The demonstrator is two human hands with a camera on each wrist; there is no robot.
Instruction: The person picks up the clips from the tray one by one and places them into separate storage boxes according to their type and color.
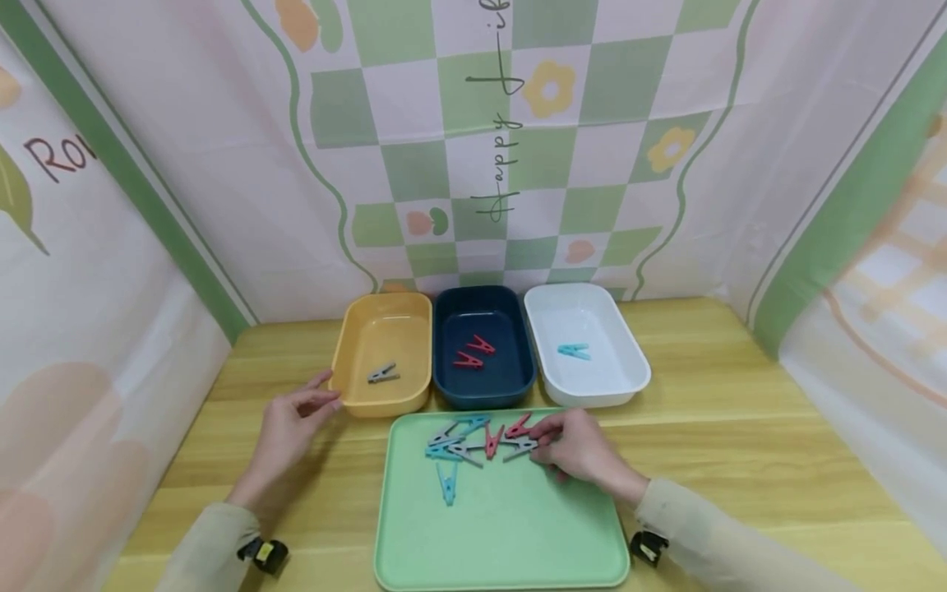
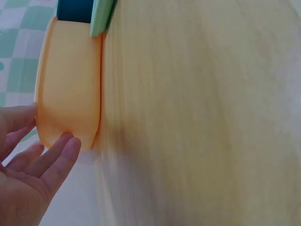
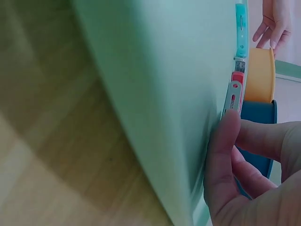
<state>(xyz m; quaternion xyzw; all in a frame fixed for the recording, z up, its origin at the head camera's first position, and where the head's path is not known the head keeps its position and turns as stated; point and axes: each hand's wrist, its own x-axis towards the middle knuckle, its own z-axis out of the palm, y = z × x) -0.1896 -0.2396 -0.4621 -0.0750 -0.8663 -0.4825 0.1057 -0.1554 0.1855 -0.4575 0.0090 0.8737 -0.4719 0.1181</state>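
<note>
Right hand (image 1: pixel 580 448) pinches a grey clip (image 1: pixel 521 445) near the far rim of a smooth green tray (image 1: pixel 510 534) (roomier at its front); relaxed left hand (image 1: pixel 292 419) touches a rounded yellow bin (image 1: pixel 388 406) on a wood-grained desk (image 1: pixel 740 403).

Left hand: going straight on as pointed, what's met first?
The yellow bin, at its near left corner; the left hand seems to touch it there, though exact contact is hard to judge.
</note>
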